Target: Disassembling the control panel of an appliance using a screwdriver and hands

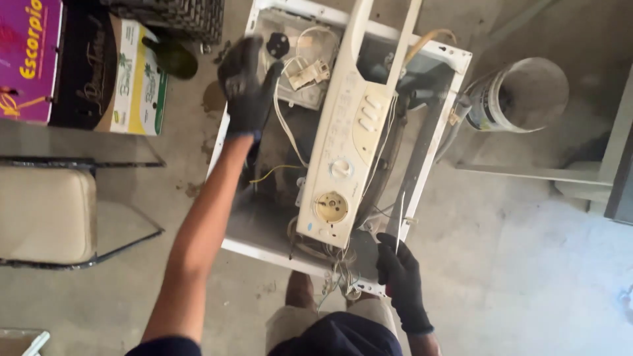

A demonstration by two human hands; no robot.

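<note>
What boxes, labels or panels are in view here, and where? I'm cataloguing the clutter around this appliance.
Purple carton: top left corner, rectangular, yellow lettering.
Dark-and-yellow carton: right of it, brown edges, green print.
Control panel: cream, long, loose across the open white appliance, with knobs and buttons.
White bucket: upper right, dark label band.

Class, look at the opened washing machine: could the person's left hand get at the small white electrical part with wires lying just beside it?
Probably yes. The left hand hovers open right next to the white electrical part, with nothing between them; the loose control panel lies off to the side.
</note>
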